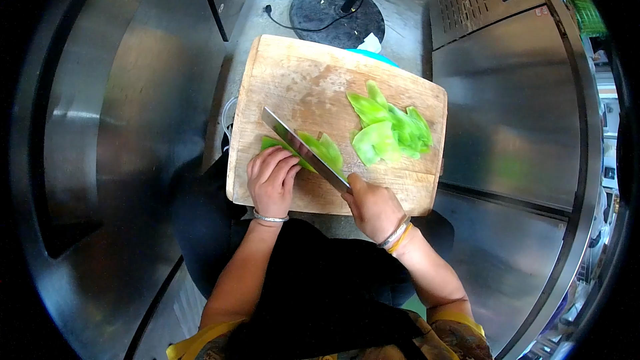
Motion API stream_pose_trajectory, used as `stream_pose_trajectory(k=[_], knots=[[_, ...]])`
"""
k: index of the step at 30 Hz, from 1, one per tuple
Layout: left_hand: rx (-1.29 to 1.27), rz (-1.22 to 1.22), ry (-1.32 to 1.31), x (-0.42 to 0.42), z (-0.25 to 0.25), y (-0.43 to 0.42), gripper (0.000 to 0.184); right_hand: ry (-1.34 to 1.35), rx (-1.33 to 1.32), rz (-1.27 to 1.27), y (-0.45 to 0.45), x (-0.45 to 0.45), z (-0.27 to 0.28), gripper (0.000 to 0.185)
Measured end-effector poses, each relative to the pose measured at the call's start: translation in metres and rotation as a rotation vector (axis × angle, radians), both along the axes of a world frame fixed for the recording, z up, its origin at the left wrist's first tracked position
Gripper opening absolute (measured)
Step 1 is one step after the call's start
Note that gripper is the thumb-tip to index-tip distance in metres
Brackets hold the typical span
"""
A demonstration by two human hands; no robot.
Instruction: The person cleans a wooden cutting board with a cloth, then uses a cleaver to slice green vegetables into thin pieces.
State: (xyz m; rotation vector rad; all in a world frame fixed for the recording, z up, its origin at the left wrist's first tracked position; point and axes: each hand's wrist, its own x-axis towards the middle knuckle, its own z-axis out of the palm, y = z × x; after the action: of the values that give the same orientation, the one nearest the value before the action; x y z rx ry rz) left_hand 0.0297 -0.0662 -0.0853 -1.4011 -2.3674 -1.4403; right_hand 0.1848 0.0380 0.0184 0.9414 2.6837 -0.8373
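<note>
On a wooden cutting board (307, 80) lie green vegetable slices in two groups. My right hand (375, 208) is wrapped round the handle of a knife (293, 141), whose broad blade points up and to the left across the left group of slices (327, 149). Just left of the blade, my left hand (272, 177) presses on the green slices with its fingers curled together. A loose pile of flat green slices (390, 130) rests at the right side of the board, apart from both hands.
Steel cabinet doors (507, 107) stand at the right, and a steel surface (147, 107) at the left. Beyond the board are a round black base (313, 10) with a pole, a cable with a plug (269, 10), and a blue item (373, 56) partly under the board.
</note>
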Motion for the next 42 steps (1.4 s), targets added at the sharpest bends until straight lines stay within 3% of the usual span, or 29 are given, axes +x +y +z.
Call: stream_pose_trajectory(k=[8, 16, 23, 32, 42], knots=[[-0.038, -0.016, -0.019, -0.001, 0.002, -0.001, 0.016, -0.085, 0.014, 0.026, -0.002, -0.004, 0.005, 0.016], [-0.010, -0.004, -0.020, -0.001, 0.001, 0.002, 0.014, -0.062, -0.064, 0.021, 0.015, -0.012, -0.037, 0.020], [-0.060, 0.048, -0.026, -0.001, 0.004, -0.002, 0.015, 0.125, -0.078, -0.103, 0.011, 0.004, -0.020, 0.025], [-0.030, 0.033, -0.033, -0.003, 0.001, -0.002, 0.015, -0.070, 0.025, -0.002, -0.001, 0.002, 0.012, 0.018], [-0.025, 0.039, -0.027, -0.004, 0.002, -0.001, 0.015, -0.111, 0.025, 0.044, 0.000, -0.003, 0.016, 0.017]])
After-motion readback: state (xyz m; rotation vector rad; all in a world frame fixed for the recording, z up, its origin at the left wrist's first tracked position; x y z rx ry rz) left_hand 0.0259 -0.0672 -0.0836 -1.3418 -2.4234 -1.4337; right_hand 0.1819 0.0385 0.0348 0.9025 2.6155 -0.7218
